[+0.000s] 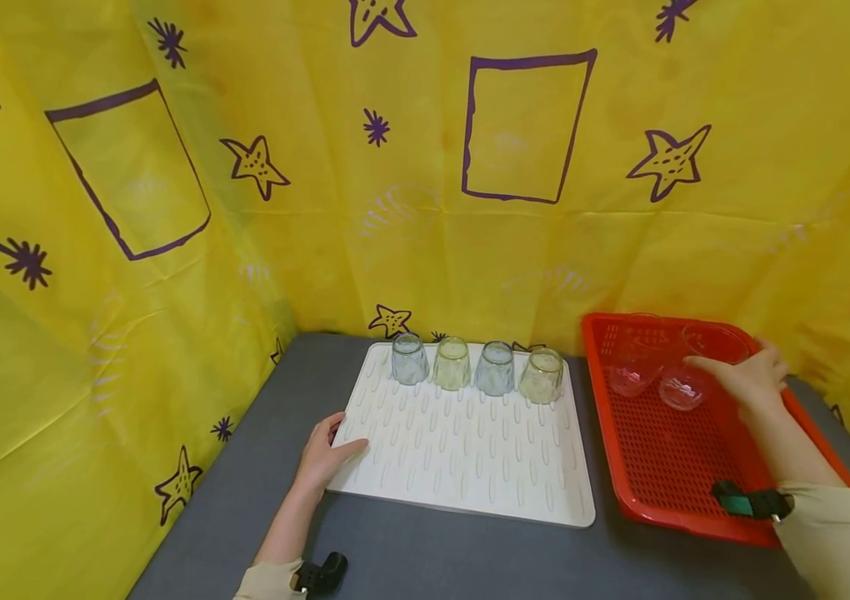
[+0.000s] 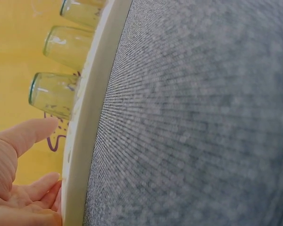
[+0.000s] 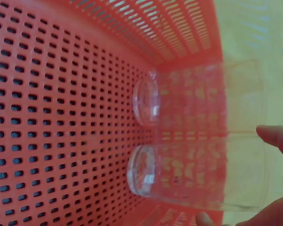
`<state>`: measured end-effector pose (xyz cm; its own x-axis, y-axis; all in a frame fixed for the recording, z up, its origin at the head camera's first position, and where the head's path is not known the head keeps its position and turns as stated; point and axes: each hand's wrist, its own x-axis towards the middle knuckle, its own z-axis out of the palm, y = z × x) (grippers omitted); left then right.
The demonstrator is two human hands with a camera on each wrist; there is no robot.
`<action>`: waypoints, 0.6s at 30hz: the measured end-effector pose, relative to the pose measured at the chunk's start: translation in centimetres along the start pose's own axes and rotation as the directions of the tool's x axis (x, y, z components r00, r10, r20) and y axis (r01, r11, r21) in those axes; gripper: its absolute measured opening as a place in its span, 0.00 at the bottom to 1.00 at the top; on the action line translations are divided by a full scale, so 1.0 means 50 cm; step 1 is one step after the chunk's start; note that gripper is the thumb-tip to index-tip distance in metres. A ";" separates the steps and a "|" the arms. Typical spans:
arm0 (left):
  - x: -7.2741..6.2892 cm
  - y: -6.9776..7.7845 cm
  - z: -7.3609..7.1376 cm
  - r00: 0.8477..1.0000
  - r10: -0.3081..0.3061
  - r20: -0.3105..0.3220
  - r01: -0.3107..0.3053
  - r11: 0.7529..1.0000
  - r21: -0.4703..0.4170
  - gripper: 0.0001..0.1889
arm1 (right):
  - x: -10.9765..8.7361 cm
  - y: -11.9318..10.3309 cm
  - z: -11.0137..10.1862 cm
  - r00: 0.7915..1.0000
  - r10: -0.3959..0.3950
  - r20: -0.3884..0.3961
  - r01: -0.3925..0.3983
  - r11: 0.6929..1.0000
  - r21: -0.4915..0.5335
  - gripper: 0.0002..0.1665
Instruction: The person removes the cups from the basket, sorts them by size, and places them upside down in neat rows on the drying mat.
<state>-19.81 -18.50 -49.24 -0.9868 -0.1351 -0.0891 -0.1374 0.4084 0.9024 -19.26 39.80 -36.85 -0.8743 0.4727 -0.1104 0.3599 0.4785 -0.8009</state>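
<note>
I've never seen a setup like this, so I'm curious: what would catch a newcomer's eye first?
Probably the bright yellow cloth behind everything, covered in purple drawings. Next, at the right, the red basket holding two clear glasses, with the right hand at one of them. In the middle, four tinted glasses line the far side of a white tray.

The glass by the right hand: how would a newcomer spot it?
Start at the red basket, to the right of the white tray in the head view. At the basket's far end, the glass stands just right of a second clear one. What sets it apart: it is the one the right hand overlaps.
</note>
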 end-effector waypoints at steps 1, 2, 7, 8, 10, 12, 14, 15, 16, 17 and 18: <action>0.000 0.000 0.000 1.000 -0.004 0.000 0.004 1.000 0.001 0.38 | 0.004 0.003 0.000 1.000 0.007 0.009 -0.007 1.000 0.000 0.69; 0.000 0.001 0.000 1.000 -0.009 0.001 0.009 1.000 0.003 0.38 | 0.007 0.006 0.000 1.000 0.015 0.017 -0.015 1.000 -0.002 0.70; 0.000 -0.001 0.002 1.000 -0.022 0.005 0.022 1.000 0.005 0.37 | 0.020 0.017 0.005 0.999 0.035 0.034 -0.034 0.999 -0.003 0.70; 0.000 -0.001 0.002 1.000 -0.021 0.005 0.021 1.000 0.005 0.37 | 0.022 0.019 0.006 0.999 0.035 0.032 -0.035 0.999 0.003 0.70; 0.001 -0.002 0.002 1.000 -0.021 0.004 0.021 1.000 0.005 0.37 | 0.026 0.024 0.009 0.999 0.029 0.022 -0.030 0.999 0.024 0.69; 0.001 -0.003 0.002 1.000 -0.019 0.002 0.019 1.000 0.007 0.37 | 0.029 0.030 0.013 1.000 0.018 0.007 -0.018 0.998 0.053 0.68; 0.002 -0.003 0.002 1.000 -0.020 0.000 0.020 1.000 0.004 0.37 | 0.032 0.035 0.016 1.000 0.009 -0.002 -0.009 0.997 0.074 0.68; 0.002 -0.003 0.002 1.000 -0.021 -0.001 0.021 1.000 0.004 0.37 | 0.033 0.037 0.018 1.000 0.002 -0.005 -0.002 0.996 0.084 0.67; 0.002 -0.003 0.002 1.000 -0.020 -0.002 0.020 1.000 0.004 0.37 | 0.034 0.038 0.019 1.000 -0.006 -0.007 0.006 0.996 0.093 0.67; 0.002 -0.003 0.002 1.000 -0.017 -0.003 0.017 1.000 0.005 0.37 | 0.035 0.039 0.021 1.000 -0.012 -0.012 0.013 0.995 0.100 0.66; 0.003 -0.003 0.002 1.000 -0.016 -0.004 0.016 1.000 0.004 0.37 | 0.035 0.039 0.022 1.000 -0.018 -0.015 0.019 0.994 0.108 0.66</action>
<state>-19.93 -18.47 -49.43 -0.9841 -0.1451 -0.1021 -0.1537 0.4100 0.8991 -20.44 40.76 -39.27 -0.8756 0.4751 -0.0873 0.3056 0.4050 -0.8617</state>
